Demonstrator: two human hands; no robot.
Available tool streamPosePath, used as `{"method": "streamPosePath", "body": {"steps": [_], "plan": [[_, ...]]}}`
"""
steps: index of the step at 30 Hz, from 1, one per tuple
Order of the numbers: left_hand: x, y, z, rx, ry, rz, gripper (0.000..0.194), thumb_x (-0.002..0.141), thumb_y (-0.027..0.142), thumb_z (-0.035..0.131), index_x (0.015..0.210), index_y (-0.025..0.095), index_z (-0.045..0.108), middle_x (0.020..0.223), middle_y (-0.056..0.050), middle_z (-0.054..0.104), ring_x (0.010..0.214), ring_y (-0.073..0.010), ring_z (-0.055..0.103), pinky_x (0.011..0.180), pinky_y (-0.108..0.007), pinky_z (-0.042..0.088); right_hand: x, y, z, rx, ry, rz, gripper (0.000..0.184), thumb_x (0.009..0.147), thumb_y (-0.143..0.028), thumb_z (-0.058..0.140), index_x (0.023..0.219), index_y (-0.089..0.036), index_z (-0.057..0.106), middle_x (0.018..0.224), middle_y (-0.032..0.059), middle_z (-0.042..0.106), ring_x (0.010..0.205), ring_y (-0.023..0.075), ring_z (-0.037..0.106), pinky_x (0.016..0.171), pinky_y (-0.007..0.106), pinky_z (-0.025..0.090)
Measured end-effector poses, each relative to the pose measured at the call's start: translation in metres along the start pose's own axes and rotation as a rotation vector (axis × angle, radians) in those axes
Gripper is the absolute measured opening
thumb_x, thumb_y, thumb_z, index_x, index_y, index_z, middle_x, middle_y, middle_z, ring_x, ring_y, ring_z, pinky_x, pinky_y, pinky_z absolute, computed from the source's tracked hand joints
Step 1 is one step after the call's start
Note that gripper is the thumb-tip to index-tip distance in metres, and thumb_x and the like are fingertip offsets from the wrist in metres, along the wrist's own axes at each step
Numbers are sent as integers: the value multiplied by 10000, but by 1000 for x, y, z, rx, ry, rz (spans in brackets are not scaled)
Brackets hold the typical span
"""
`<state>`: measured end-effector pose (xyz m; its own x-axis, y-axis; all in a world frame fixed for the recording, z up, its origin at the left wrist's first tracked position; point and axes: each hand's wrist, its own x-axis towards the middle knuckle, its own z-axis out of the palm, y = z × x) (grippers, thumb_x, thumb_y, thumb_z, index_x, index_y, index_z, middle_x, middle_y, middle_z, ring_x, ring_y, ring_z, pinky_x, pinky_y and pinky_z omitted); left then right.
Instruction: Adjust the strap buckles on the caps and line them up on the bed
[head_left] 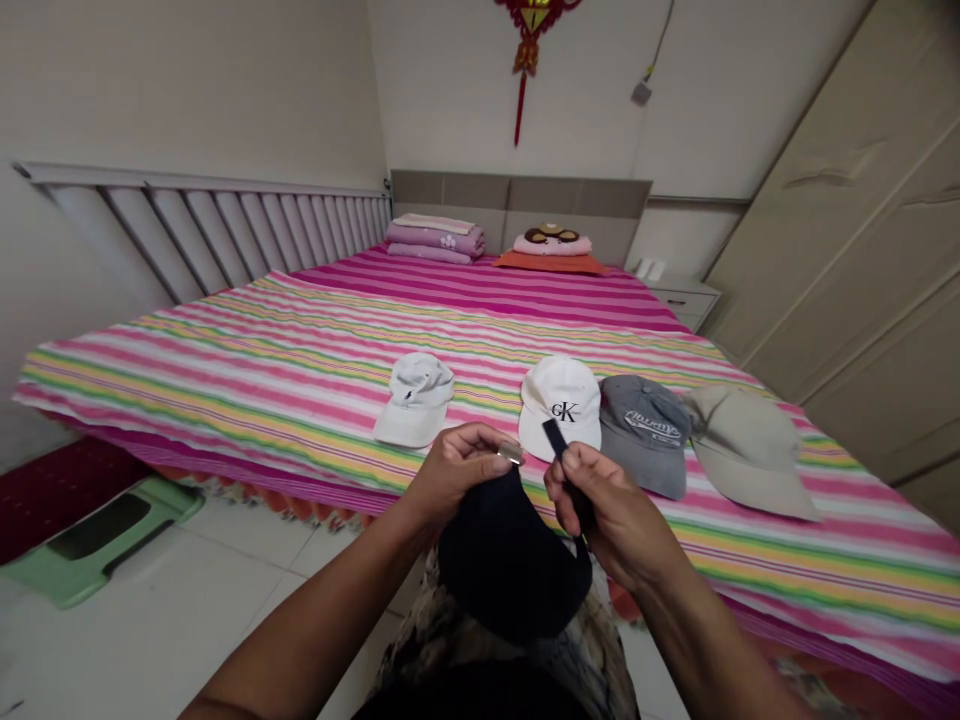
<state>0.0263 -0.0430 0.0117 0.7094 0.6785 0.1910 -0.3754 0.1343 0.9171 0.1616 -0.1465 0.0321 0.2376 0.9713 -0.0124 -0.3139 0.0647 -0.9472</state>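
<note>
A dark navy cap (510, 560) hangs between my two hands, in front of my lap. My left hand (459, 465) pinches its back edge beside a small metal buckle (511, 453). The loose end of the cap's strap (555, 438) sticks up from the closed fingers of my right hand (604, 505), apart from the buckle. Beyond my hands a white cap with a small logo (414, 400) lies on the bed. To its right sit a white cap with GK lettering (559, 395), a grey cap with white lettering (645, 435) and a plain beige cap (752, 450).
The bed (315, 355) has a striped cover. Folded purple bedding (435, 240) and a pink and orange stack (553, 250) lie by the headboard (465, 195). A green stool (97, 545) stands on the floor at left; a nightstand (684, 300) is at far right.
</note>
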Motion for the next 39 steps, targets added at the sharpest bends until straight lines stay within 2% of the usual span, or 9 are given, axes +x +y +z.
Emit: {"method": "streamPosePath", "body": {"steps": [4, 10, 20, 28, 39], "plan": [[3, -4, 2, -276, 22, -66, 246, 534, 236, 776, 707, 120, 645, 643, -32, 661, 556, -117, 607, 538, -193, 452, -3, -2, 2, 51, -106, 122, 238, 702, -317, 604, 554, -149, 526, 466, -33, 518, 328, 47, 410, 367, 180, 293], [3, -3, 4, -372, 24, -80, 226, 524, 204, 782, 687, 111, 656, 627, -20, 657, 543, -103, 603, 539, -178, 464, -1, 0, 7, 78, -153, 171, 255, 711, -320, 578, 527, -150, 534, 412, -35, 488, 319, 53, 380, 350, 179, 319], [1, -6, 3, -323, -32, -62, 240, 550, 236, 773, 714, 109, 650, 634, -24, 648, 566, -108, 600, 569, -191, 459, 1, 4, 8, 113, -162, 195, 239, 716, -318, 574, 551, -157, 513, 405, -43, 480, 321, 55, 377, 349, 178, 297], [-1, -8, 0, -253, -27, -57, 248, 569, 243, 760, 747, 126, 633, 667, -14, 636, 596, -105, 583, 598, -207, 444, 1, 5, 9, 84, -149, 202, 216, 727, -332, 591, 626, -151, 530, 433, -47, 511, 296, 33, 363, 336, 161, 257], [-3, -7, -1, -127, -108, 35, 228, 605, 260, 733, 781, 138, 655, 751, -21, 626, 661, -107, 566, 667, -227, 425, 0, 5, 10, 82, -130, 188, 238, 697, -334, 645, 615, -156, 511, 409, -69, 482, 293, 18, 325, 328, 140, 239]]}}
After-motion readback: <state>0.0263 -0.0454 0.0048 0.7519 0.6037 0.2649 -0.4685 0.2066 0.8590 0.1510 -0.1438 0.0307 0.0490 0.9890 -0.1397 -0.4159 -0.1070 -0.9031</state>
